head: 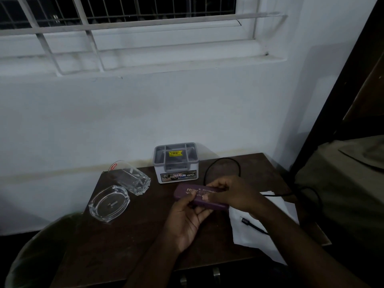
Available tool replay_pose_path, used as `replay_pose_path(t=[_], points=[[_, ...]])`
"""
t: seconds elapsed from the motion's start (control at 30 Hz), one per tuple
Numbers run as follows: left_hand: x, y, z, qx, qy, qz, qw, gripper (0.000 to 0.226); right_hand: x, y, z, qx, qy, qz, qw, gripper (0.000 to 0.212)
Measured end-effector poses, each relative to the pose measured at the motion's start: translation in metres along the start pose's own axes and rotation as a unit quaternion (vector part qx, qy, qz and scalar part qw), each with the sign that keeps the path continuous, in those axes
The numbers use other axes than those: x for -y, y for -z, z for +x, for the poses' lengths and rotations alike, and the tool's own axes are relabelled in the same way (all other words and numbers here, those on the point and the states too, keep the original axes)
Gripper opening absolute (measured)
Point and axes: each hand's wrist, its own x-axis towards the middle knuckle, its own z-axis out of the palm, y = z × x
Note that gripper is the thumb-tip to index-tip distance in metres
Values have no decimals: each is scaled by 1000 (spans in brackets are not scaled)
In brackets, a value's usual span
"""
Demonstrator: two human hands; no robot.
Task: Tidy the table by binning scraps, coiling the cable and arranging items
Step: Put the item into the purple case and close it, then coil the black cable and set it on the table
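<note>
A purple spectacle case (205, 201) with gold lettering is held above the middle of the dark wooden table (128, 242). My left hand (187, 221) grips its near side from below, and my right hand (232, 194) clasps its right end from above. A black cable (223, 162) loops behind my hands and runs off the table's right edge; its plug end (246, 221) lies on a white sheet of paper (276, 206) at the right.
A grey and white organiser box (177, 176) stands at the back by the wall. A drinking glass (133, 179) lies on its side at the back left, with a glass ashtray (109, 203) in front of it. A green chair back (41, 252) is at the lower left.
</note>
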Motion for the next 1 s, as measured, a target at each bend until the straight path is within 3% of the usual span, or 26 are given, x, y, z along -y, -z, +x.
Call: replay_pose_path(t=[0.13, 0.2, 0.37, 0.43, 0.53, 0.6, 0.67, 0.73, 0.83, 1.0], points=[[5, -9, 7, 4, 11, 31, 999, 54, -1, 6, -10, -9, 27, -127, 991, 58], [7, -21, 12, 11, 6, 73, 997, 54, -5, 10, -13, -62, 59, -185, 979, 56], [9, -56, 23, 24, -34, 262, 964, 38, -14, 39, -9, -221, 92, -199, 950, 42], [13, -60, 25, -32, -89, 379, 921, 29, -20, 54, -4, -275, 58, -203, 938, 41], [19, -51, 28, -96, -181, 578, 790, 23, -34, 71, 6, -325, -16, -191, 926, 48], [21, -41, 29, -88, -234, 668, 701, 21, -46, 77, 15, -337, -63, -209, 916, 56], [24, -34, 29, -59, -260, 724, 636, 21, -57, 78, 23, -339, -108, -226, 907, 62], [27, -30, 28, -56, -260, 746, 610, 22, -64, 77, 29, -341, -136, -242, 898, 65], [30, -27, 26, -80, -249, 757, 598, 32, -72, 74, 34, -342, -156, -249, 893, 69], [27, -30, 28, -131, -225, 749, 609, 41, -79, 70, 37, -343, -184, -261, 883, 74]])
